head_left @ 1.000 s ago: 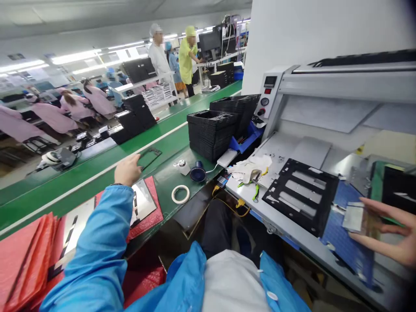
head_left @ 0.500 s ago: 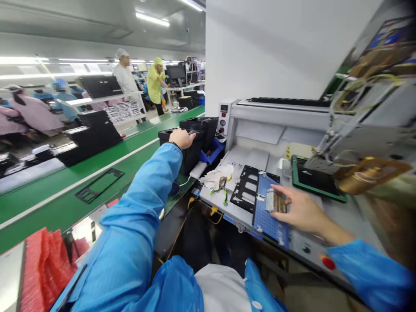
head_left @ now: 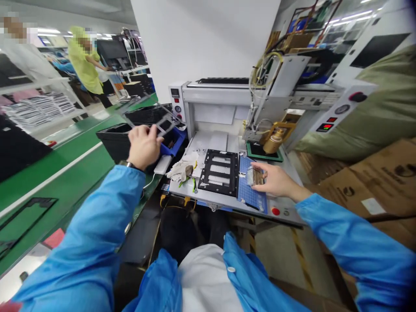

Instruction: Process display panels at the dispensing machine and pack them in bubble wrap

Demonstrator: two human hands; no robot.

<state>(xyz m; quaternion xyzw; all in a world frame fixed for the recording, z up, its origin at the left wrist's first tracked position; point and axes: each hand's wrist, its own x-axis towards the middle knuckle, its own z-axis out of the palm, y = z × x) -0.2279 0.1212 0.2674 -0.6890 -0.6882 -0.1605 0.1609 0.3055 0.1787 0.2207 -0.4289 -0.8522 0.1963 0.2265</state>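
My left hand [head_left: 145, 147] is closed on a thin rectangular frame [head_left: 167, 120], grey and smeared by motion, held above the black stacked trays [head_left: 113, 136]. Its far side crosses in front of the trays at the back. Over a blue gridded plate [head_left: 251, 196], my right hand [head_left: 276, 178] pinches a small silver and brown block [head_left: 255, 176] between thumb and fingers. Whether the block touches the plate I cannot tell. Left of the blue plate lies a black fixture plate [head_left: 234, 173] with several rectangular openings.
A dispensing machine head with a brass-coloured nozzle [head_left: 274, 141] stands behind my right hand, over a green-edged pad [head_left: 251, 152]. White gloves [head_left: 180, 169] lie on the bench. A red button [head_left: 275, 211] sits at the front edge. Cardboard boxes [head_left: 367, 182] are at the right.
My left hand has lifted a thin frame from the black trays. My right hand still grips the block over the blue plate. The view has turned right.
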